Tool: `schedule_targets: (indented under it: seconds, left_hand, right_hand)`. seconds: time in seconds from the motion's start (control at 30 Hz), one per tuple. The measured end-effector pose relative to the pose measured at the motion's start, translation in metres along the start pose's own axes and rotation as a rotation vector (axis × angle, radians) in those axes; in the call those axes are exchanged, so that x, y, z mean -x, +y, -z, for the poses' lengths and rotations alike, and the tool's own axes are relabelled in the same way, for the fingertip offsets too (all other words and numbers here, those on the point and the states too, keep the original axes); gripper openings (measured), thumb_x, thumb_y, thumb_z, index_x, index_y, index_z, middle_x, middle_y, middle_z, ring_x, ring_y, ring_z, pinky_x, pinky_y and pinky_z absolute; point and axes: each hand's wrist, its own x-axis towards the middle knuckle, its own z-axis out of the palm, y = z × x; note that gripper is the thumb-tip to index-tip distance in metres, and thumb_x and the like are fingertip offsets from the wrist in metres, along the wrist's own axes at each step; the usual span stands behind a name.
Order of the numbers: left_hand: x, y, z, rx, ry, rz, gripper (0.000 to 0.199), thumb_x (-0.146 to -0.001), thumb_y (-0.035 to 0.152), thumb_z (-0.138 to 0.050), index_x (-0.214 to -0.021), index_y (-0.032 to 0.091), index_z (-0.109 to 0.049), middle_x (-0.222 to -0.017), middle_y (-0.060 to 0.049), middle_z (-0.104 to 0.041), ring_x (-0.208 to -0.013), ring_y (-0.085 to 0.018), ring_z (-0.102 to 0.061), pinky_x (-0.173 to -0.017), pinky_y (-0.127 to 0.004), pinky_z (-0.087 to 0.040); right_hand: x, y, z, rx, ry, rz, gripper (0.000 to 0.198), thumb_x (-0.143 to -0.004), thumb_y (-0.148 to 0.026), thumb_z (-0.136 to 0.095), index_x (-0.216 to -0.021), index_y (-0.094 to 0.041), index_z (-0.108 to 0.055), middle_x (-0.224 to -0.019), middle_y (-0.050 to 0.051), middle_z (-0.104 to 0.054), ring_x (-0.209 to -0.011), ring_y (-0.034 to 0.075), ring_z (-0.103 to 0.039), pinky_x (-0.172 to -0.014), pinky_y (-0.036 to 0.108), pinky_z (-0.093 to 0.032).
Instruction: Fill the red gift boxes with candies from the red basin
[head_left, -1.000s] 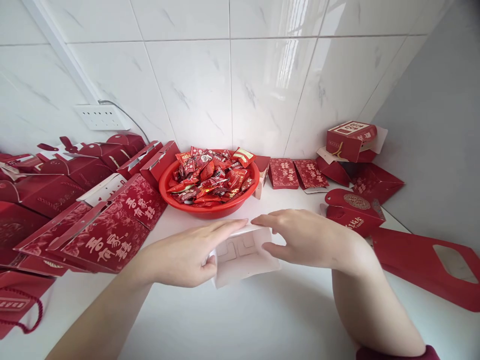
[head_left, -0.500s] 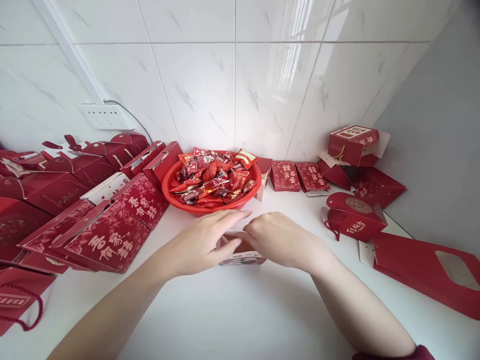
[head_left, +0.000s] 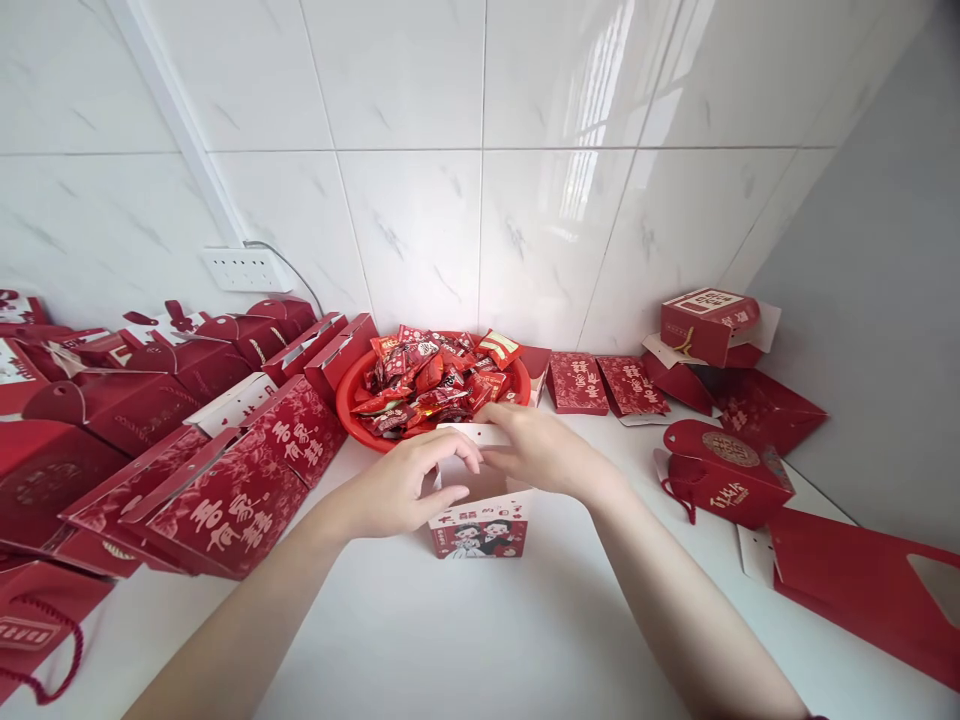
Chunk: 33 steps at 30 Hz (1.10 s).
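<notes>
A small red-and-white paper gift box (head_left: 480, 540) stands upright on the white table, with a cartoon couple printed on its front. Its top is unfolded, and I see inside. My left hand (head_left: 397, 485) curves over the box's left side, thumb and fingers apart above the opening. From the right, my right hand (head_left: 551, 455) reaches across the top, its fingers around the raised white back flap. Just behind the box sits a red plastic bowl (head_left: 352, 425), heaped with red-wrapped candies (head_left: 442, 375).
Several red gift boxes (head_left: 232, 490) crowd the left side. Flat red cartons (head_left: 577, 382) lie by the tiled wall. On the right are a handled box (head_left: 727, 470), a stacked box (head_left: 709, 325) and a long red carton (head_left: 862, 590). A power socket (head_left: 246, 270) is on the wall.
The view has tilted up a little. My hands have lifted and shifted on the box, so more of its printed front and its back flap now show.
</notes>
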Motion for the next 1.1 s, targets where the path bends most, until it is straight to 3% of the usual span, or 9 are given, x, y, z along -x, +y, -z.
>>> schedule_targets:
  seconds: [0.07,0.17,0.3,0.43,0.53,0.63,0.77,0.9,1.1]
  left_hand:
    - [0.001,0.001,0.003,-0.011,-0.009,0.020,0.027,-0.083,0.019,-0.061,-0.110,0.022,-0.059,-0.118,-0.005,-0.063,-0.100,-0.019,-0.060,-0.078,-0.027,-0.048]
    - [0.001,0.002,0.004,-0.035,-0.005,0.044,0.030,-0.082,0.020,-0.065,-0.111,0.024,-0.059,-0.119,-0.003,-0.061,-0.102,-0.019,-0.059,-0.085,-0.028,-0.048]
    - [0.002,0.008,0.004,-0.074,-0.032,0.034,0.024,-0.082,0.020,-0.067,-0.104,0.025,-0.062,-0.120,-0.002,-0.061,-0.111,-0.020,-0.057,-0.095,-0.030,-0.045]
    - [0.008,0.018,0.005,-0.134,-0.081,0.026,0.033,-0.083,0.024,-0.069,-0.114,0.027,-0.060,-0.125,-0.003,-0.060,-0.116,-0.023,-0.056,-0.096,-0.031,-0.044]
    - [0.013,0.024,0.006,-0.206,-0.154,0.018,0.029,-0.088,0.034,-0.064,-0.116,0.027,-0.061,-0.117,-0.003,-0.064,-0.109,-0.023,-0.059,-0.094,-0.032,-0.043]
    - [0.016,0.028,0.006,-0.265,-0.221,0.026,0.017,-0.092,0.038,-0.060,-0.102,0.027,-0.067,-0.099,-0.002,-0.066,-0.094,-0.020,-0.061,-0.086,-0.031,-0.043]
    - [0.014,0.029,0.005,-0.283,-0.238,-0.010,0.018,-0.095,0.033,-0.054,-0.089,0.025,-0.069,-0.085,-0.001,-0.066,-0.085,-0.018,-0.061,-0.078,-0.028,-0.041]
    - [0.010,0.023,0.004,-0.285,-0.192,-0.034,0.027,-0.098,0.024,-0.046,-0.082,0.023,-0.068,-0.077,0.000,-0.067,-0.076,-0.016,-0.060,-0.071,-0.027,-0.039]
    - [0.003,0.010,0.008,-0.241,-0.090,0.008,0.018,-0.095,0.023,-0.050,-0.094,0.022,-0.067,-0.084,0.002,-0.068,-0.074,-0.014,-0.060,-0.066,-0.025,-0.039]
  right_hand:
    - [0.004,-0.006,0.007,0.016,0.116,0.062,0.018,-0.086,-0.021,-0.060,-0.104,-0.020,-0.060,-0.102,0.004,-0.062,-0.085,0.015,-0.057,-0.070,0.024,-0.039]
    - [0.011,-0.014,0.014,-0.017,0.137,0.155,0.015,-0.088,-0.012,-0.055,-0.099,-0.021,-0.061,-0.105,0.004,-0.061,-0.087,0.014,-0.057,-0.073,0.024,-0.040]
    - [0.019,-0.017,0.019,-0.074,-0.087,0.204,0.016,-0.087,-0.007,-0.053,-0.089,-0.020,-0.062,-0.087,-0.001,-0.064,-0.072,0.011,-0.056,-0.064,0.023,-0.038]
    - [0.025,-0.016,0.026,-0.084,-0.267,0.192,0.014,-0.085,-0.009,-0.057,-0.087,-0.019,-0.066,-0.085,-0.002,-0.069,-0.070,0.011,-0.058,-0.063,0.023,-0.038]
    - [0.031,-0.017,0.034,-0.128,-0.367,0.225,0.018,-0.088,-0.011,-0.054,-0.086,-0.020,-0.069,-0.084,-0.002,-0.071,-0.069,0.011,-0.060,-0.064,0.023,-0.040]
    - [0.036,-0.015,0.041,-0.168,-0.442,0.258,0.018,-0.090,-0.015,-0.055,-0.082,-0.020,-0.070,-0.076,-0.004,-0.071,-0.066,0.010,-0.060,-0.066,0.022,-0.042]
    - [0.033,-0.009,0.039,-0.142,-0.425,0.231,0.018,-0.090,-0.016,-0.055,-0.083,-0.020,-0.071,-0.074,-0.003,-0.071,-0.062,0.011,-0.058,-0.064,0.023,-0.042]
    - [0.022,-0.005,0.028,-0.162,-0.386,0.214,0.018,-0.086,-0.014,-0.058,-0.095,-0.020,-0.072,-0.085,-0.001,-0.073,-0.071,0.012,-0.061,-0.065,0.023,-0.042]
    - [0.015,-0.006,0.020,-0.158,-0.395,0.256,0.018,-0.085,-0.015,-0.060,-0.099,-0.020,-0.071,-0.080,-0.001,-0.071,-0.067,0.011,-0.060,-0.062,0.023,-0.040]
